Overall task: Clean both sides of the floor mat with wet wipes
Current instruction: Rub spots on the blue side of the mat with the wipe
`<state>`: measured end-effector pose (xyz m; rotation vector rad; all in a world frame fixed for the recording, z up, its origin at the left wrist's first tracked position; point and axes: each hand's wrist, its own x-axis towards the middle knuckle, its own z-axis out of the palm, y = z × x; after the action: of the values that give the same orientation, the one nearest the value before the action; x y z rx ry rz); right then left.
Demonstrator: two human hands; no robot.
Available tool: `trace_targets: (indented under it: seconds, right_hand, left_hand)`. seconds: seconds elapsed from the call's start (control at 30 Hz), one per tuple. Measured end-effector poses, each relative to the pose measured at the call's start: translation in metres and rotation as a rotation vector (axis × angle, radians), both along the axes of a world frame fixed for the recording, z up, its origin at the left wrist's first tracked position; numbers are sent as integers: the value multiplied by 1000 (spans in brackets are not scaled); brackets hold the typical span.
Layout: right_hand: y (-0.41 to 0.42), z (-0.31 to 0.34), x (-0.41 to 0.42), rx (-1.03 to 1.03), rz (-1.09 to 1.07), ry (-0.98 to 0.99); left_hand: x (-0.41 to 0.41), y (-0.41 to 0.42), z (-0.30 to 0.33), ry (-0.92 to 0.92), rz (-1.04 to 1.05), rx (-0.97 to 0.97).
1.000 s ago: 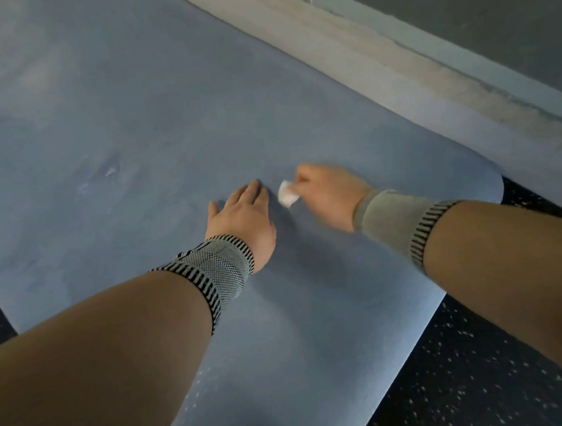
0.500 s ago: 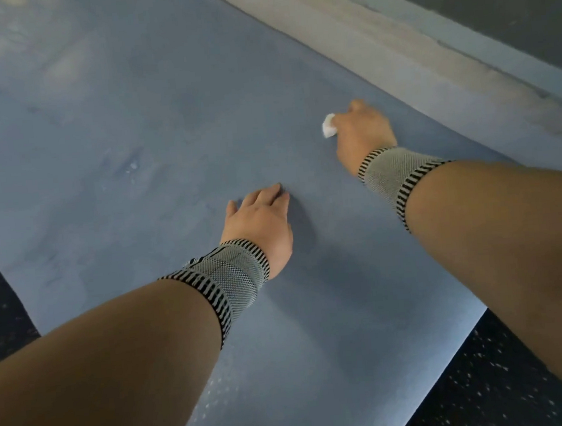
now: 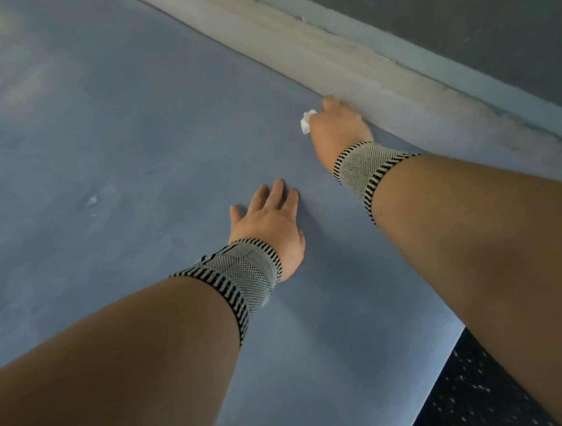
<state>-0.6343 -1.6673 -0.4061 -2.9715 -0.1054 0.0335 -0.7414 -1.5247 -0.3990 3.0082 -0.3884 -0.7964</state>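
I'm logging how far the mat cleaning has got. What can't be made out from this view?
- Most of the wet wipe: the right hand covers it, head view.
- The right hand's fingers: hidden behind its back.
- The mat's underside: face down, unseen.
- The mat's full extent: cut off by the top and left edges.
- Which areas are already wiped: faint patches, too unclear to tell.
- Under the left hand: the palm, flat on the mat, covers it.

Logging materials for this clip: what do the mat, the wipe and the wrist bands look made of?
Mat: looks like matte blue foam or rubber, smooth with dull smudges. Wipe: white, crumpled, probably thin nonwoven cloth, held in the right hand. Wrist bands: knitted elastic fabric, grey with black-striped ribbed edges.
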Motion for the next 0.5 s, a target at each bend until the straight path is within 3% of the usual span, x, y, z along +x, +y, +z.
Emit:
trace_targets:
  seconds: [0.17,0.37,0.5]
  right_hand:
    - [-18,-3,-5,1,-190,-42]
    - [-54,-3,-40,-14,-226,-39]
    - [-73,-5,-69,80,-327,-45]
  left_hand:
    - [6,-5,9,64,-24,71]
    - [5,-4,8,89,-32,93]
    - [4,0,5,72,-26,78]
